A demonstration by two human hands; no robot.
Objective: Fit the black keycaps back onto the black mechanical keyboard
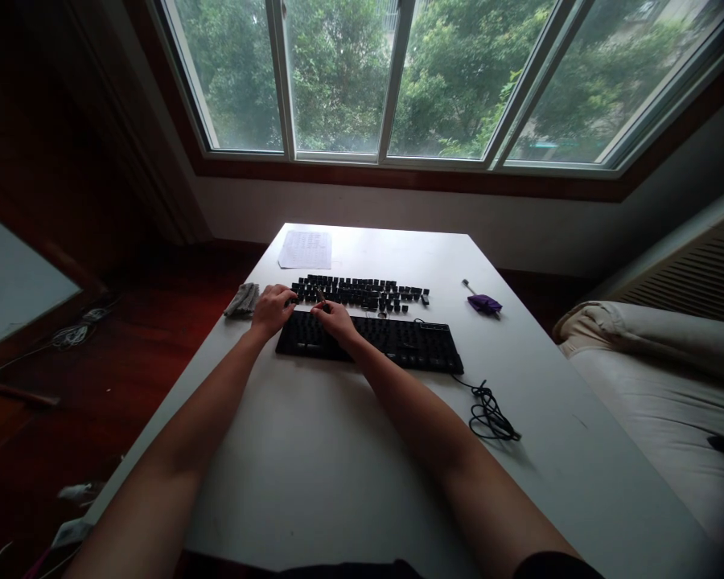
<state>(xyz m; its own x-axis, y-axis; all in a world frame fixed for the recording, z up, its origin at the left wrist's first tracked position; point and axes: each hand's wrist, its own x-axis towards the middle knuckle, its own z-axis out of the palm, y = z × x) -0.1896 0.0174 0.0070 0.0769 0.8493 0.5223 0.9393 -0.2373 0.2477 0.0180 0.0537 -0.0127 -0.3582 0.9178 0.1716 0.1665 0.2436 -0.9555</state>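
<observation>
A black keyboard [398, 344] without its caps lies on the white table in front of me. Behind it, loose black keycaps [362, 291] stand in rows. My left hand [273, 310] is at the left end of these rows, its thumb and fingertips closed about a dark keycap [293, 300]. Over the keyboard's upper left part, my right hand [336, 322] pinches a small thin tool [321, 297] that points upward; its exact kind is too small to make out. My right wrist hides part of the keyboard.
Grey cloth gloves [242, 301] lie left of my left hand. Printed paper [306, 250] is at the table's far left. A purple cloth [484, 304] and a small brush [467, 285] lie at right, above a coiled black cable [491, 414].
</observation>
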